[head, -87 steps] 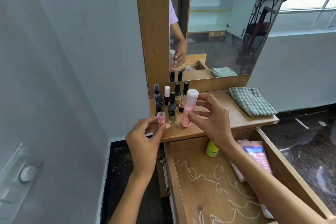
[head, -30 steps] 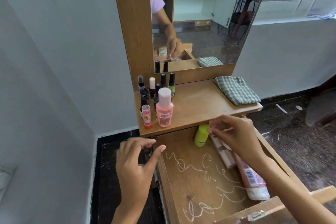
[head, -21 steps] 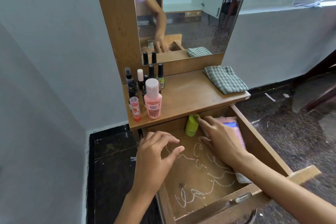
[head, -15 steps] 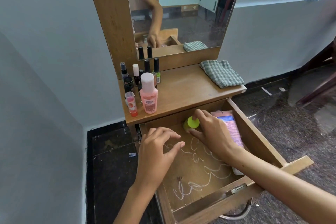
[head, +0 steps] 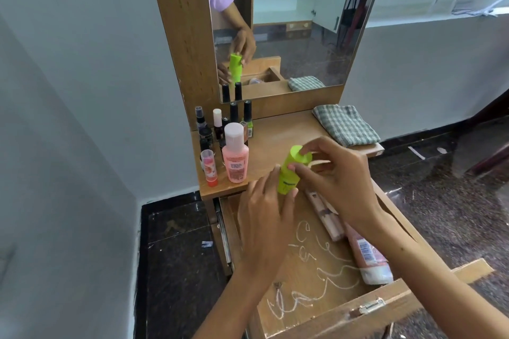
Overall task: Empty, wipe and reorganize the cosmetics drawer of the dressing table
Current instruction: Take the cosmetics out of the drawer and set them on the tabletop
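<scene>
Here, green bottle [head: 289, 173] held upright above open drawer [head: 316, 278], right hand [head: 334, 181] fingers pinching its cap, left hand [head: 265, 212] fingers wrapped round its base, beside desk [head: 278, 135]

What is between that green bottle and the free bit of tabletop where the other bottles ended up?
Nothing visible. Both hands, left and right, hold the green bottle just above the tabletop edge. The bare wood behind it lies open, with the pink bottle off to the left and the checked cloth to the right.
</scene>
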Available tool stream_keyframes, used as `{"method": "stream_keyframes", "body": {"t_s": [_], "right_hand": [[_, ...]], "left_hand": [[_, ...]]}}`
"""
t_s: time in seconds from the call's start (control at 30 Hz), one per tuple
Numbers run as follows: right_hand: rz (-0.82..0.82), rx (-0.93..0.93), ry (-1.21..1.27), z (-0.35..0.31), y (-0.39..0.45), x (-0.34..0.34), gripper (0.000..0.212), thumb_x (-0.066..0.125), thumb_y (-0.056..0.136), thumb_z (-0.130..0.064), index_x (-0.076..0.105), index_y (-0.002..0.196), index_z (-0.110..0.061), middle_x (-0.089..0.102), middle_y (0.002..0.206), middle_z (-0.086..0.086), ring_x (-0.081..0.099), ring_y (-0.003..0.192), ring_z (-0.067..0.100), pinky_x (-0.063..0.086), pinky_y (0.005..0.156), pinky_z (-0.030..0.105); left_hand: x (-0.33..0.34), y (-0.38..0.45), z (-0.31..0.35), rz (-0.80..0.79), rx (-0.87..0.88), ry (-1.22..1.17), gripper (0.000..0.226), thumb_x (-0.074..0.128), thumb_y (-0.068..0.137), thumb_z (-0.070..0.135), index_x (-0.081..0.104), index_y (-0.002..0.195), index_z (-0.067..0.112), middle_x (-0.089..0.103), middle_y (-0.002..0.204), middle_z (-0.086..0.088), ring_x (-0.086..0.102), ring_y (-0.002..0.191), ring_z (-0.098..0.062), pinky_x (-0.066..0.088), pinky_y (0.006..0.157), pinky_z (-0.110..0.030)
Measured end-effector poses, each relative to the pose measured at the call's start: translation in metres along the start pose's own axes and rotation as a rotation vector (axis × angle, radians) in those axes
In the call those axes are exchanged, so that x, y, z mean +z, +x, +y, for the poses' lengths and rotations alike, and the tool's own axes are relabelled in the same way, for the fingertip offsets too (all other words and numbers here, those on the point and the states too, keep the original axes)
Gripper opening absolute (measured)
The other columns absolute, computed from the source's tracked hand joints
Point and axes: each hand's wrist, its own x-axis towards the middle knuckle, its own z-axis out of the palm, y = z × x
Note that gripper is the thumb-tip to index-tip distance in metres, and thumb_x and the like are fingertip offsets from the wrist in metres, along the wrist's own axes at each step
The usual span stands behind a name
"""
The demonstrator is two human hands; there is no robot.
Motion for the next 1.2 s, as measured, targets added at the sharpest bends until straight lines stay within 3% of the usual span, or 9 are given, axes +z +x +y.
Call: {"method": "stream_keyframes", "body": {"t_s": [0.1, 0.2, 0.3, 0.47, 0.67, 1.03, 1.2], "right_hand": [[0.034, -0.030, 0.019, 0.001, 0.020, 0.009, 0.026, 0.077, 0.076, -0.033, 0.067, 0.092, -0.015, 0.070, 0.088, -0.006, 0.067, 0.078, 0.006, 0.056, 0.069, 0.030], [0.040, -0.084, 0.024, 0.002, 0.035, 0.027, 0.025, 0.077, 0.077, -0.031, 0.067, 0.092, -0.013, 0.070, 0.088, -0.007, 0.066, 0.079, 0.006, 0.055, 0.068, 0.030], [0.029, -0.119, 0.038, 0.004, 0.045, 0.044, 0.025, 0.077, 0.077, -0.031, 0.066, 0.092, -0.013, 0.069, 0.089, -0.008, 0.066, 0.080, 0.006, 0.055, 0.065, 0.031], [0.024, -0.175, 0.070, 0.004, 0.052, 0.059, 0.026, 0.077, 0.077, -0.028, 0.066, 0.093, -0.012, 0.071, 0.094, -0.003, 0.067, 0.085, 0.006, 0.057, 0.064, 0.028], [0.052, -0.184, 0.128, 0.005, 0.052, 0.066, 0.028, 0.078, 0.076, -0.026, 0.067, 0.094, -0.008, 0.071, 0.095, -0.001, 0.067, 0.086, 0.004, 0.055, 0.063, 0.015], [0.016, -0.247, 0.115, 0.011, 0.045, 0.051, 0.027, 0.071, 0.084, -0.019, 0.068, 0.108, -0.007, 0.070, 0.109, 0.003, 0.066, 0.097, 0.005, 0.055, 0.064, 0.016], [0.054, -0.158, 0.017, 0.024, 0.017, 0.007, 0.012, 0.070, 0.085, -0.017, 0.071, 0.092, -0.007, 0.072, 0.085, -0.003, 0.068, 0.077, 0.002, 0.056, 0.066, 0.020]], "left_hand": [[0.005, -0.004, -0.012, 0.020, 0.067, 0.188, 0.041, 0.049, 0.091, 0.036, 0.055, 0.126, 0.014, 0.064, 0.119, 0.000, 0.058, 0.109, -0.015, 0.043, 0.092, -0.030], [0.007, -0.010, -0.021, -0.040, 0.123, 0.382, 0.050, 0.036, 0.090, 0.038, 0.052, 0.130, 0.011, 0.056, 0.131, -0.004, 0.049, 0.124, -0.019, 0.042, 0.097, -0.036], [0.009, -0.014, -0.024, -0.086, 0.143, 0.464, 0.050, 0.045, 0.090, 0.037, 0.051, 0.131, 0.010, 0.052, 0.135, -0.006, 0.046, 0.127, -0.021, 0.042, 0.098, -0.039], [0.009, -0.016, -0.023, -0.124, 0.138, 0.491, 0.059, 0.067, 0.080, 0.040, 0.053, 0.128, 0.009, 0.053, 0.134, -0.008, 0.049, 0.124, -0.023, 0.042, 0.098, -0.040], [0.007, -0.014, -0.025, -0.128, 0.131, 0.473, 0.051, 0.037, 0.088, 0.038, 0.055, 0.126, 0.011, 0.055, 0.133, -0.006, 0.049, 0.123, -0.022, 0.030, 0.100, -0.036], [0.003, -0.011, -0.025, -0.152, 0.143, 0.448, 0.051, 0.035, 0.087, 0.037, 0.059, 0.123, 0.009, 0.058, 0.128, -0.007, 0.054, 0.119, -0.021, 0.029, 0.099, -0.035], [0.001, -0.010, -0.029, -0.158, 0.169, 0.442, 0.049, 0.038, 0.088, 0.035, 0.059, 0.123, 0.010, 0.058, 0.129, -0.006, 0.055, 0.118, -0.020, 0.038, 0.100, -0.037]]}}
